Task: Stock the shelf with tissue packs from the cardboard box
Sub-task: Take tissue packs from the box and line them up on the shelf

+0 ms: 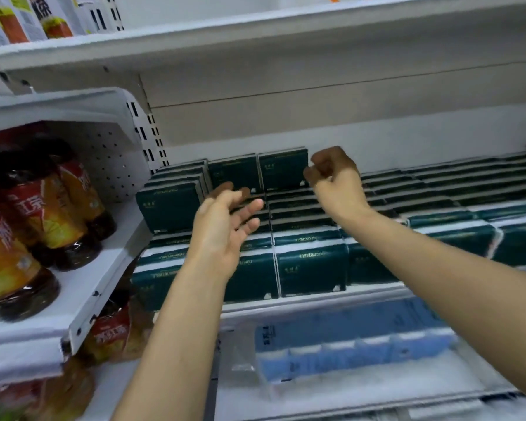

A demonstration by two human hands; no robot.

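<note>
Dark green tissue packs (312, 268) fill the white shelf (316, 299) in rows, with two upright packs (283, 168) standing at the back. My left hand (225, 220) hovers over the left rows with fingers spread and relaxed, holding nothing. My right hand (334, 177) is further back, beside the upright packs, its fingers loosely curled and empty. The cardboard box is out of view.
Orange-labelled drink bottles (28, 214) stand on the neighbouring shelf at left. Blue tissue packs (346, 344) lie on the shelf below. An upper shelf board (255, 41) overhangs the tissue rows, with cartons (28, 19) at its top left.
</note>
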